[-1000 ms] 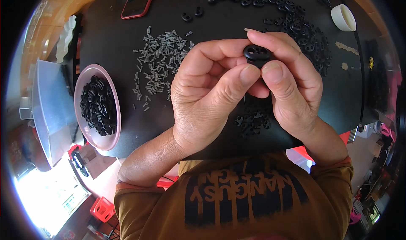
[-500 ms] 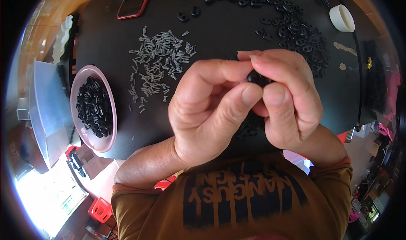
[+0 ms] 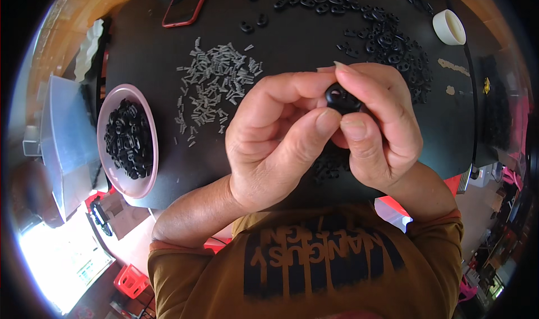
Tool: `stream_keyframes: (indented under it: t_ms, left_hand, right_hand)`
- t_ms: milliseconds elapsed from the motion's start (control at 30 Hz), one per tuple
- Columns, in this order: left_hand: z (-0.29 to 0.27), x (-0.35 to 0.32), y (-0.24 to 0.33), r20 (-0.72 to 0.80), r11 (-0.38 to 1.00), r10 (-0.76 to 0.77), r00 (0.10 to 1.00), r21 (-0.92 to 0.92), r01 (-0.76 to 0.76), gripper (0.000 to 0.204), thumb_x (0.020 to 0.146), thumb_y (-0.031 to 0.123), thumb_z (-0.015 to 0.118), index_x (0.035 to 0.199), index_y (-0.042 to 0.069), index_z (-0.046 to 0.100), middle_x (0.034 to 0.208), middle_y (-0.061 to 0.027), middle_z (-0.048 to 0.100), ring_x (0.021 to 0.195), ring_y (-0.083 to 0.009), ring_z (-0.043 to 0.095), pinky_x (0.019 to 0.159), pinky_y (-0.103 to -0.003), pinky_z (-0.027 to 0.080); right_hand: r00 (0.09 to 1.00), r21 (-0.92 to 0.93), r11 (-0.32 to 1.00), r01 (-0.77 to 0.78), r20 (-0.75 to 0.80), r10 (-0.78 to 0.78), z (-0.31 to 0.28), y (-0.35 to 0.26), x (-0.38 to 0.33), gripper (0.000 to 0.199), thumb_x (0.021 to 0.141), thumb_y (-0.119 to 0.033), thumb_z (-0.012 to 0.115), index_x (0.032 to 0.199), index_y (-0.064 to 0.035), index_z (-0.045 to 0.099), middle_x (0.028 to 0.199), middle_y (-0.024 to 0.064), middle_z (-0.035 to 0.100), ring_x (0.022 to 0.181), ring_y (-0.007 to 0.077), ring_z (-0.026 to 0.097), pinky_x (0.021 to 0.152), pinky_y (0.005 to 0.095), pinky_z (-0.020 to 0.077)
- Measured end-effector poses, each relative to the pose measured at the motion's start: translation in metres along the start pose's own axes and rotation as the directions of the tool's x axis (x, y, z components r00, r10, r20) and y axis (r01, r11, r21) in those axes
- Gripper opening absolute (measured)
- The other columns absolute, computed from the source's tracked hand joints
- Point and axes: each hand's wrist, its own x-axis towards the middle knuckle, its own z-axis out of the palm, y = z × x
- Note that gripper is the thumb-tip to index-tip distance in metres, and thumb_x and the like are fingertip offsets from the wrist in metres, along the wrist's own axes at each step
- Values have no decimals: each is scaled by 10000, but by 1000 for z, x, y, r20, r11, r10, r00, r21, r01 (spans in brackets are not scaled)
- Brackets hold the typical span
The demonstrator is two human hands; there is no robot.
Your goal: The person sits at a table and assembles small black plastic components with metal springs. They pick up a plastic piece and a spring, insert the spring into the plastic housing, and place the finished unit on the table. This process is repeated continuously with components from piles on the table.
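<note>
Above the table's near part, both hands pinch a small black two-hole cord lock (image 3: 343,98) between thumbs and forefingers. My left hand (image 3: 275,133) grips its left side, my right hand (image 3: 384,128) its right side. The upper face with its holes shows between the fingertips; its underside is hidden. Left of my left hand lies a loose heap of small metal springs (image 3: 210,83). Beyond my right hand spreads a pile of similar black cord lock pieces (image 3: 393,44). More small black parts (image 3: 331,167) lie beneath my hands, partly covered.
A pink oval bowl (image 3: 155,150) full of black parts stands at the table's left edge. A red-edged phone (image 3: 188,4) lies at the far left, and a small white cup (image 3: 449,28) at the far right. A clear plastic bin (image 3: 70,145) stands beyond the left edge.
The cord lock has turned between my fingers, so more of its face and holes show. My thumbs have shifted slightly left and lower on it.
</note>
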Motion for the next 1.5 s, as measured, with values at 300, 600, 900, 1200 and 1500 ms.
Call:
stream_keyframes:
  t_ms: [300,600,900,1200,1500]
  left_hand:
    - [-6,7,1,-131,970,-242,961,-37,239,175,848,20,491,1021,-6,498,827,-61,573,712,-126,583,660,-258,501]
    - [-20,9,28,-250,975,-80,965,182,128,203,825,24,528,1024,-15,522,806,-65,577,638,-106,564,627,-218,472]
    - [-10,-49,68,-268,987,-9,963,153,51,253,842,57,544,1075,-5,468,805,-118,607,565,-123,521,549,-245,433]
    - [7,-68,61,-187,990,-75,979,102,95,250,844,29,553,1075,13,462,835,-37,540,664,-61,532,606,-185,467]
    - [0,-78,67,-181,978,-191,965,48,202,257,846,32,552,1085,23,460,843,-31,539,667,-49,525,594,-170,454]
  right_hand:
    - [997,-134,990,-42,-74,32,13,0,1,264,844,-26,498,1091,48,553,962,145,559,824,206,536,738,278,425]
    - [985,15,989,-145,-90,145,17,-4,4,246,863,-53,509,1091,28,552,945,109,553,854,158,537,747,241,427]
    - [990,186,973,-137,5,138,13,-18,3,225,866,-56,512,1067,31,563,918,98,557,816,118,535,700,193,410]
    - [970,299,954,-38,241,-37,13,-63,8,304,800,-52,558,1080,64,532,984,150,535,844,182,521,734,263,414]
    - [978,260,963,-72,209,16,25,-69,-6,314,759,17,591,1067,49,539,971,154,531,838,187,515,709,251,419]
